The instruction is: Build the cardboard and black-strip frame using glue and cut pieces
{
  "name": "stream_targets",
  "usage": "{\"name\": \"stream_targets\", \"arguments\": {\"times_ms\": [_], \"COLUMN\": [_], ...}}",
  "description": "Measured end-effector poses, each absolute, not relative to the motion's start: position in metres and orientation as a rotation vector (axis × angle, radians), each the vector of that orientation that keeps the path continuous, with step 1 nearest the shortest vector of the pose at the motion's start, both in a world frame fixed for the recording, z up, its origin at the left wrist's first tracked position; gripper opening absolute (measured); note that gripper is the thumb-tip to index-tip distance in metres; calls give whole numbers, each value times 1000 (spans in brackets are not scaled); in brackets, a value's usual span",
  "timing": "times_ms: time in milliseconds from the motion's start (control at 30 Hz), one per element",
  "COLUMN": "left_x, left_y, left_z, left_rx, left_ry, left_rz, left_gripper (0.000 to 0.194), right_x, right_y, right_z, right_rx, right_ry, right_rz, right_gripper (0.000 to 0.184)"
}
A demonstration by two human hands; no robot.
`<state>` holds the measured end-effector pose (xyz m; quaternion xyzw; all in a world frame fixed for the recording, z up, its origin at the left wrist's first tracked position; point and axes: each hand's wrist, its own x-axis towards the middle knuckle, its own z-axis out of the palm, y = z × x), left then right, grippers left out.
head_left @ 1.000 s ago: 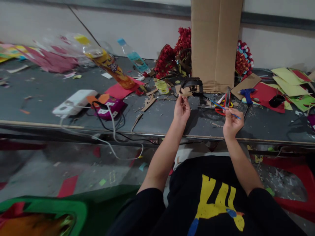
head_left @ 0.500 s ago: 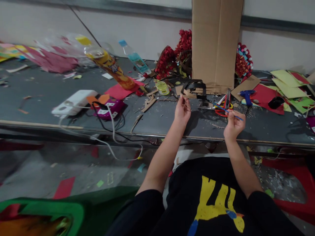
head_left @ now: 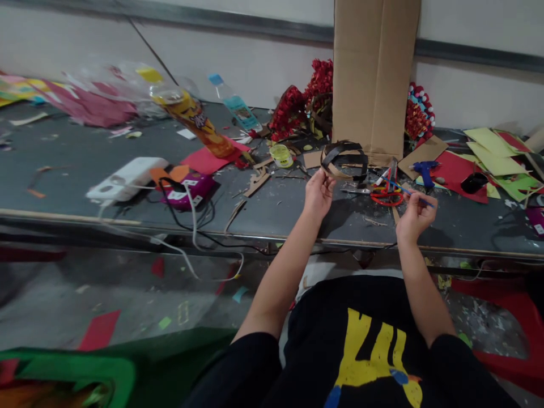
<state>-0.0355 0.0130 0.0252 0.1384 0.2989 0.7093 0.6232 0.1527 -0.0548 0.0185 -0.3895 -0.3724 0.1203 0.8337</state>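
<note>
My left hand (head_left: 319,194) pinches the near left edge of a cardboard ring frame (head_left: 364,161) with crossing strips, mostly black with some bare brown. The frame is held just above the table. To its right, my right hand (head_left: 413,216) grips a thin blue paintbrush (head_left: 399,187). The brush slants up and left, its dark tip close to the frame's right side; whether they touch I cannot tell. Red-handled scissors (head_left: 386,196) lie on the table behind the brush. Left of the frame stands a small clear tub (head_left: 281,156) with a yellowish look.
A tall cardboard sheet (head_left: 369,73) leans on the wall, with red fringed pieces (head_left: 290,110) beside it. A blue glue gun (head_left: 426,170) and a black cup (head_left: 474,182) lie to the right. Leftward are a tilted orange drink bottle (head_left: 198,122), a purple power block (head_left: 189,191) and cables.
The ring frame has shifted a little right and turned in my left hand. My right hand has moved slightly right with the paintbrush.
</note>
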Motion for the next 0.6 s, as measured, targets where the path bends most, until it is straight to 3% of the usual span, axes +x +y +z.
{"name": "stream_targets", "arguments": {"times_ms": [267,600], "left_x": [-34,-32], "left_y": [9,20], "left_z": [23,21], "left_rx": [551,713], "left_ry": [709,965], "left_rz": [1608,1588], "left_gripper": [17,20], "right_x": [137,231], "right_y": [-51,-24], "right_z": [57,8], "right_rx": [-812,-1049], "right_ry": [-988,-779], "right_rz": [258,110], "right_gripper": [23,38]}}
